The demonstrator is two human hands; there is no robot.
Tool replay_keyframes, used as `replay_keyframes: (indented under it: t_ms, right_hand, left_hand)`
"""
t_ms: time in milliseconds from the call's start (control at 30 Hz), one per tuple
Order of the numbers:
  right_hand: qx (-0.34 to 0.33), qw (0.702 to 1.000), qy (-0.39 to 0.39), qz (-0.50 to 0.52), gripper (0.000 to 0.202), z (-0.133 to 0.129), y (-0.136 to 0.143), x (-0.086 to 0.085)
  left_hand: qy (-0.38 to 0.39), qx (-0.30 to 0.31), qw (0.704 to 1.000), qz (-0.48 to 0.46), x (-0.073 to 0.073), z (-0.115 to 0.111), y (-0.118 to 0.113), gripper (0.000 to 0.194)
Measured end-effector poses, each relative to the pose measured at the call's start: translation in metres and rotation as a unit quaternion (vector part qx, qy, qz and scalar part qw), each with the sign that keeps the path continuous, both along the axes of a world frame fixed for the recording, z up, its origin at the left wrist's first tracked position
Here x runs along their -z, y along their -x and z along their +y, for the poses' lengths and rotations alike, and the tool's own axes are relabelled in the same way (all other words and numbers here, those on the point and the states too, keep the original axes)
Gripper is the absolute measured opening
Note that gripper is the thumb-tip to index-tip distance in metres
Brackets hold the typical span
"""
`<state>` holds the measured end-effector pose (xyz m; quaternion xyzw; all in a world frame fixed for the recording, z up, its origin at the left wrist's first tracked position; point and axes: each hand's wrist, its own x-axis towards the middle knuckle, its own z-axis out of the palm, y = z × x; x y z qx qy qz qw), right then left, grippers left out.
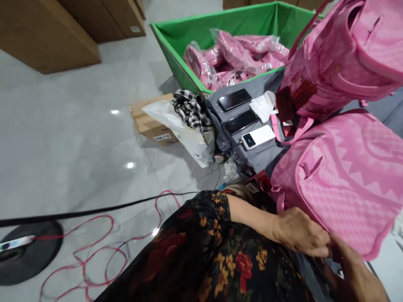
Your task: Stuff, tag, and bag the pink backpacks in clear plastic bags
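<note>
At the lower right, my left hand (pixel 304 233) is closed, its fingers pressed together beside the lower edge of a pink backpack (pixel 349 167). What it pinches, if anything, is too small to make out. My right hand (pixel 352 268) meets it fingertip to fingertip, blurred, with its fingers partly hidden. The backpack has a checked pattern and lies on a grey cloth (pixel 261 159). Another pink bag (pixel 340 71) stands behind it, with dark red tags (pixel 285 105) hanging at its side.
Two dark phones (pixel 234 100), a white power bank (pixel 258 137) and a white cloth (pixel 263 106) lie left of the bags. Behind is a green bin (pixel 170 50) of wrapped pink items. Red cord (pixel 85 262) and a black cable (pixel 103 210) cross the floor.
</note>
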<state>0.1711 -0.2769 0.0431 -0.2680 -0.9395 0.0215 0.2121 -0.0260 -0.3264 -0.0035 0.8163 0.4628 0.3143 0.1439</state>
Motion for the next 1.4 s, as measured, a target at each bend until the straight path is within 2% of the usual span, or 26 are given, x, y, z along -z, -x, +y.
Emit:
replay_keyframes:
  t_ms: [100,200,300,400,500,567,633,733,800,833,900,967,1033,1100,1167,1233,1300,1333,1400]
  right_hand:
    - [0.065,0.989,-0.118,0.057,0.029,-0.023,0.001,0.030]
    - [0.098,0.976,-0.144,0.127,0.018,-0.036,0.018,0.043]
    - [0.163,0.962,-0.092,0.197,0.008,-0.053,0.036,0.042]
    - [0.230,0.930,0.025,0.287,0.008,-0.072,0.043,0.039]
    - [0.292,0.886,0.084,0.350,0.007,-0.074,0.029,0.040]
    - [0.349,0.848,0.100,0.387,0.014,-0.061,0.010,0.046]
    - [0.391,0.804,0.122,0.431,0.022,-0.032,-0.010,0.054]
    - [0.415,0.740,0.165,0.504,0.033,0.039,-0.023,0.063]
    - [0.422,0.713,0.209,0.520,0.036,0.092,-0.019,0.063]
    - [0.420,0.716,0.227,0.509,0.035,0.115,-0.015,0.061]
    - [0.420,0.748,0.240,0.454,0.029,0.143,-0.007,0.060]
    - [0.429,0.789,0.201,0.391,0.023,0.142,-0.004,0.062]
    - [0.432,0.822,0.129,0.348,0.023,0.112,-0.007,0.069]
    - [0.412,0.848,0.069,0.326,0.023,0.059,-0.011,0.080]
    - [0.381,0.872,0.056,0.301,0.019,-0.001,-0.009,0.096]
    - [0.337,0.904,0.087,0.249,0.019,-0.049,0.001,0.117]
    - [0.332,0.915,0.120,0.196,0.034,-0.076,0.015,0.137]
    - [0.344,0.912,0.131,0.178,0.037,-0.080,0.022,0.146]
    - [0.377,0.902,0.136,0.159,0.029,-0.076,0.030,0.157]
  left_hand:
    - [-0.044,0.058,0.997,0.012,-0.004,-0.002,-0.004,0.042]
    - [-0.143,0.104,0.984,0.023,-0.014,-0.001,0.011,0.045]
    - [-0.229,0.072,0.967,0.084,-0.022,0.005,0.039,0.035]
    - [-0.225,0.046,0.957,0.177,-0.021,0.014,0.060,0.029]
    - [-0.225,0.078,0.944,0.227,-0.014,0.020,0.067,0.023]
    - [-0.267,0.095,0.935,0.215,-0.009,0.021,0.067,0.019]
    - [-0.317,0.107,0.925,0.182,-0.005,0.021,0.067,0.018]
    - [-0.349,0.117,0.918,0.149,-0.001,0.024,0.069,0.021]
    - [-0.352,0.126,0.916,0.148,0.002,0.033,0.072,0.028]
    - [-0.349,0.127,0.917,0.149,0.002,0.038,0.074,0.031]
    - [-0.334,0.111,0.926,0.138,0.002,0.046,0.077,0.033]
    - [-0.312,0.065,0.943,0.099,0.000,0.046,0.077,0.035]
    - [-0.298,0.023,0.953,0.042,-0.002,0.034,0.074,0.039]
    - [-0.276,0.017,0.961,0.006,-0.003,0.013,0.066,0.036]
    - [-0.230,0.046,0.972,0.024,-0.001,-0.007,0.055,0.024]
    - [-0.177,0.080,0.977,0.086,0.005,-0.018,0.040,0.014]
    - [-0.140,0.103,0.972,0.158,0.012,-0.020,0.025,0.019]
    - [-0.120,0.106,0.969,0.186,0.015,-0.018,0.018,0.023]
    - [-0.069,0.097,0.967,0.225,0.016,-0.012,0.005,0.028]
